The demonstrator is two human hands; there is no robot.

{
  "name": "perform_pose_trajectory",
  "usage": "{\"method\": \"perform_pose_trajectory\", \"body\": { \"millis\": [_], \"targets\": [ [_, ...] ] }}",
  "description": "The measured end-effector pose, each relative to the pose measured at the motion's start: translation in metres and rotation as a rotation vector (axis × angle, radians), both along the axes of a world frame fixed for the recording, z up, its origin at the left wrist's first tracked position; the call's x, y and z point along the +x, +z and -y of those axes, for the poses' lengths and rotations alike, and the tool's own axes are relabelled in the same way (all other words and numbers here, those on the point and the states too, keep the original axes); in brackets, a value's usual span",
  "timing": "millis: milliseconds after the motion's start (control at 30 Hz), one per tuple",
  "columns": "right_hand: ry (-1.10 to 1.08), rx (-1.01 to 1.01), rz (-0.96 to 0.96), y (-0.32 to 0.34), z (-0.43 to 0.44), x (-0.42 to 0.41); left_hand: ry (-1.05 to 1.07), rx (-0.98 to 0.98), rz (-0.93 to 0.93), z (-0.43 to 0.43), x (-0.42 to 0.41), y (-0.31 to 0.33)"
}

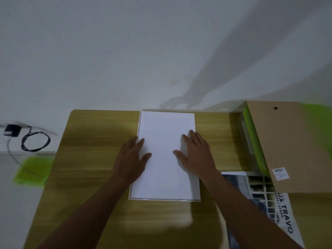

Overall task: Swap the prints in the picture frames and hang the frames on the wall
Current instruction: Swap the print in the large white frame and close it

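Hands rest flat on a white sheet [165,173] that lies inside a white picture frame [138,123]. The frame is flat on the wooden surface [89,150], in the middle, with its long sides running away from the person and its far end close to the wall [107,51].

The left hand [133,159] lies across the frame's left rim, its fingers [141,141] straight and slightly spread, their tips on the sheet and the thumb pointing inward. The right hand [195,155] lies on the right half of the sheet near the right rim, its fingers [186,139] also straight and spread. Neither hand grips anything — both only press down on the paper. Only a thin border of the frame shows round the sheet.

To the right, a brown backing board [291,146] with a small round hole near its far edge and a white label [280,173] lies tilted over a grey container with a green lid [251,133]. Just in front of it a print [260,200] lies face up at the surface's right edge, partly under the board and partly crossed by the right forearm; it shows a dark photograph and large letters down one side.

Off to the left — beyond the surface — a black plug [11,130] hangs with a coiled cable [36,142], and a blurred green object [32,171] lies lower down.
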State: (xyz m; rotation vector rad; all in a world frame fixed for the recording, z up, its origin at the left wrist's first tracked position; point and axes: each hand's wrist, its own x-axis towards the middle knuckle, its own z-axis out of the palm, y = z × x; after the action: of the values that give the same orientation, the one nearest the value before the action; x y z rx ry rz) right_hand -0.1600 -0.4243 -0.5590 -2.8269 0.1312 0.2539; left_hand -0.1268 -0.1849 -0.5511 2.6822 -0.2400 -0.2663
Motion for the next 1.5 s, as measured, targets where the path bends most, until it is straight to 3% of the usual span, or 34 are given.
{"method": "perform_pose_trajectory", "body": {
  "millis": [100, 333, 600, 1100, 1267, 1500],
  "targets": [
    [0.008, -0.022, -0.004, -0.004, 0.0, -0.001, -0.147, 0.073, -0.043, -0.004, 0.001, -0.005],
    [0.033, -0.039, -0.013, -0.004, -0.003, 0.001, -0.239, 0.128, 0.014, -0.008, 0.001, -0.009],
    [0.025, 0.068, -0.024, -0.001, -0.009, -0.002, -0.246, 0.103, -0.024, -0.017, 0.001, -0.002],
    [0.002, 0.079, -0.06, 0.007, -0.009, -0.012, -0.314, 0.127, -0.014, -0.019, -0.008, -0.002],
    [-0.034, 0.098, -0.048, 0.023, -0.005, -0.021, -0.317, 0.179, 0.022, -0.019, -0.007, 0.014],
    [-0.119, 0.084, -0.046, 0.087, 0.009, -0.038, -0.381, 0.023, 0.111, 0.022, -0.011, 0.077]
  ]
}}
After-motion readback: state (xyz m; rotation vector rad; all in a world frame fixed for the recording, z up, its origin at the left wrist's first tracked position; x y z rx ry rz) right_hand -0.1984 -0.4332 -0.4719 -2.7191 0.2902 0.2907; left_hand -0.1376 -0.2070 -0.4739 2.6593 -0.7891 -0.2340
